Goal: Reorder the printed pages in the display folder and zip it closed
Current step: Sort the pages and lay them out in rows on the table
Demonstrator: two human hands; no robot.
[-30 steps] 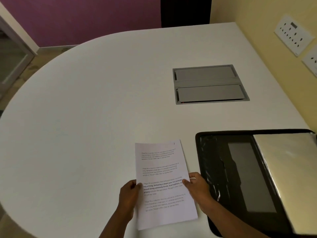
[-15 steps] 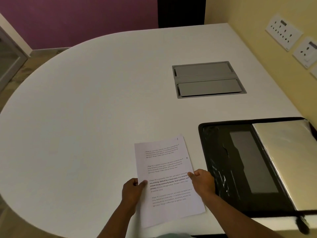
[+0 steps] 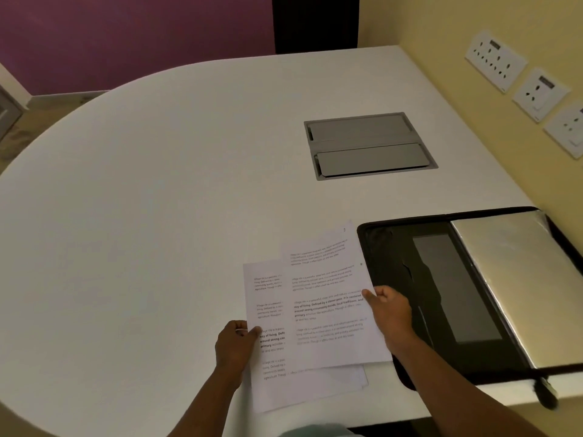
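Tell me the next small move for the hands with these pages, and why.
Probably the right hand should slide the top page fully clear and set it down; it already sits offset from the lower pages the left hand holds, and the display folder lies open alongside.

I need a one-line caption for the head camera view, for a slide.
Two hands, left hand and right hand, slide printed pages apart beside an open black display folder on a white table.
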